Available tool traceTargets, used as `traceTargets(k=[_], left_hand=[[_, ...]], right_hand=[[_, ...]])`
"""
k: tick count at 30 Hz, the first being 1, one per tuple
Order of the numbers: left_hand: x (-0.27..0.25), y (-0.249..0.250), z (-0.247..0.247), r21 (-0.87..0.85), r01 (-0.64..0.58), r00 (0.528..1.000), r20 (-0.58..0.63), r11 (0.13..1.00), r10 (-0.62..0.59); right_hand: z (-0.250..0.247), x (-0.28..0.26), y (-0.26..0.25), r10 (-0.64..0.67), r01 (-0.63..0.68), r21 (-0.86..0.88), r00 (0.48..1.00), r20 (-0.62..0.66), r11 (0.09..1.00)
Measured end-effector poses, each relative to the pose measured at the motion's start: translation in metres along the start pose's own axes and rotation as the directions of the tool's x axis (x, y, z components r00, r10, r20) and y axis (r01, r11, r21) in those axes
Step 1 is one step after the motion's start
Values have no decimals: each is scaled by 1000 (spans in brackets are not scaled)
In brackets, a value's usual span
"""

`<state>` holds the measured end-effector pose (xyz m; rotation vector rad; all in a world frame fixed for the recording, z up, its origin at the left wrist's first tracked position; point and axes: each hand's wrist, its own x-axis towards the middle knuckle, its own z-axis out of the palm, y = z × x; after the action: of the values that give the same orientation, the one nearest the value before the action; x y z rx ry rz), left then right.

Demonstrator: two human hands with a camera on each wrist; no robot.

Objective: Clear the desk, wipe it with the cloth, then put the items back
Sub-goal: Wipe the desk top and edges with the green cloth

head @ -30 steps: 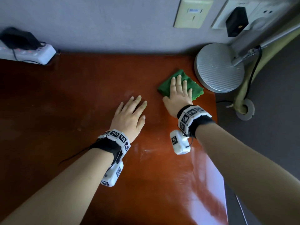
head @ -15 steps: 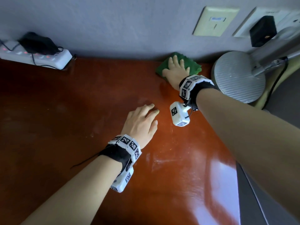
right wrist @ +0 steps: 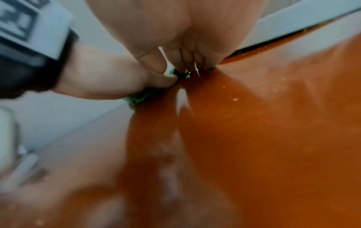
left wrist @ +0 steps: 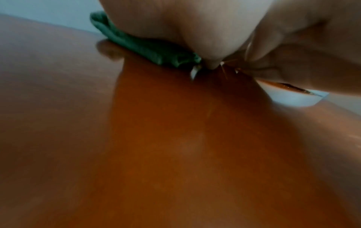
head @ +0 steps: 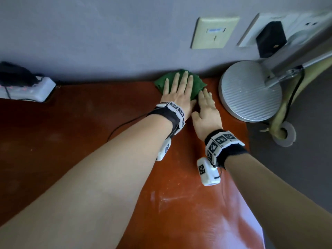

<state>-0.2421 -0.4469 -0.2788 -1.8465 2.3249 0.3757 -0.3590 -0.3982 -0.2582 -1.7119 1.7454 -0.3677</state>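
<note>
The green cloth [head: 198, 83] lies bunched at the back edge of the red-brown desk [head: 89, 133], against the wall. My left hand [head: 177, 88] presses flat on it with straight fingers. My right hand [head: 206, 108] lies flat on the desk just right of it, its fingertips [head: 204, 92] touching the cloth's right edge. In the left wrist view the cloth [left wrist: 140, 44] shows under my left palm [left wrist: 185, 23]. The right wrist view shows my left hand [right wrist: 107, 80] on the cloth [right wrist: 138, 98], with my right hand's fingertips [right wrist: 181, 61] at the cloth's corner.
A round silver lamp base [head: 249, 90] stands at the desk's back right corner, close to my right hand. A white power strip [head: 30, 90] with a black plug sits at the back left. Wall sockets [head: 213, 33] are above the desk. The desk's right edge drops to a grey floor.
My left hand has moved from the middle of the desk up onto the cloth. My right hand has slid off the cloth to its right side. The cloth stays at the wall.
</note>
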Motion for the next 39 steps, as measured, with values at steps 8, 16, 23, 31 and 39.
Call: traceTargets(k=[8, 16, 23, 31, 39], left_hand=[[10, -11, 0, -16, -87, 995, -53, 996, 86], [-36, -131, 7, -23, 141, 986, -88, 990, -143], [-92, -241, 10, -101, 404, 914, -7, 909, -406], [-104, -220, 9, -187, 514, 853, 11, 837, -522], [-142, -132, 25, -68, 282, 959, 45, 957, -279]], right_hand=[[3, -1, -8, 66, -62, 90, 997, -33, 994], [-3, -4, -20, 177, -177, 3, 984, 7, 984], [7, -3, -26, 166, -164, -122, 986, 3, 979], [11, 2, -19, 131, -123, -240, 991, 16, 963], [5, 0, -25, 160, -136, -312, 986, 52, 940]])
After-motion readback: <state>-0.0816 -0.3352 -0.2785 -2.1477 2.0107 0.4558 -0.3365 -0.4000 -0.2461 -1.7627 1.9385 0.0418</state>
